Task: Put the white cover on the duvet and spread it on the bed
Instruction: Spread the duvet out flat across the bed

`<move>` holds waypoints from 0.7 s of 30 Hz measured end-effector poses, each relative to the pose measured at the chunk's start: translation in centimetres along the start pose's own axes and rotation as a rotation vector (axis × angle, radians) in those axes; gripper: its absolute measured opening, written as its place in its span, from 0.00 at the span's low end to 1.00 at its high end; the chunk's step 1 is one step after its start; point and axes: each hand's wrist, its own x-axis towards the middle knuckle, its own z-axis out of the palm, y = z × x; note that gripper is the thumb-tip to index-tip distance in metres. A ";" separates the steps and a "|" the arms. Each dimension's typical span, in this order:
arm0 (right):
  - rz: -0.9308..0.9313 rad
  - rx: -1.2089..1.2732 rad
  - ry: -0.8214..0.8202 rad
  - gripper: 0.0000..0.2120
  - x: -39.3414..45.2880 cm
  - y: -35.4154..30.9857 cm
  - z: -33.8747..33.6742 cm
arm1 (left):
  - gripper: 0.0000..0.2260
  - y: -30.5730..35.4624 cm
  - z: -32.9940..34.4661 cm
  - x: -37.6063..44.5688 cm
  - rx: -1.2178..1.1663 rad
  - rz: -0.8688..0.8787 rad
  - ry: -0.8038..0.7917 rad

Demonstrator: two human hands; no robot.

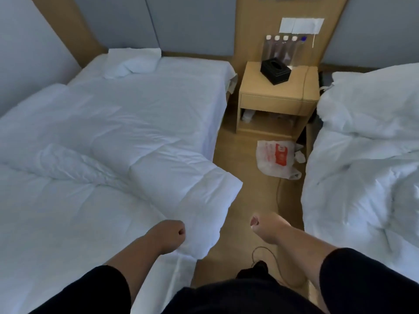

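Duvet (108, 137) covers the bed (192, 71) at frame left, one corner overhanging the bare floor aisle (256, 196) at centre. Left hand (172, 233) is fisted at that edge, grip unclear; right hand (265, 225) curls empty over the aisle.

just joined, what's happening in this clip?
A person stands in the aisle between two beds. A white duvet lies across the left bed, one corner hanging over the edge. Both hands are curled and hold nothing: the left hand hovers by the duvet's near edge, the right hand over the floor. A nightstand stands at the aisle's far end.
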 end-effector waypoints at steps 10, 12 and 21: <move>0.102 0.283 -0.183 0.20 17.4 -2.0 -4.1 | 0.06 0.1 0.9 10.5 -0.200 -0.209 -0.129; 0.234 0.558 -0.170 0.29 21.7 -2.3 -2.8 | 0.08 -1.3 2.2 12.8 -0.205 -0.226 -0.158; 0.694 1.405 -0.139 0.18 33.9 -5.7 -3.6 | 0.11 -3.8 0.9 17.9 -0.036 -0.128 -0.414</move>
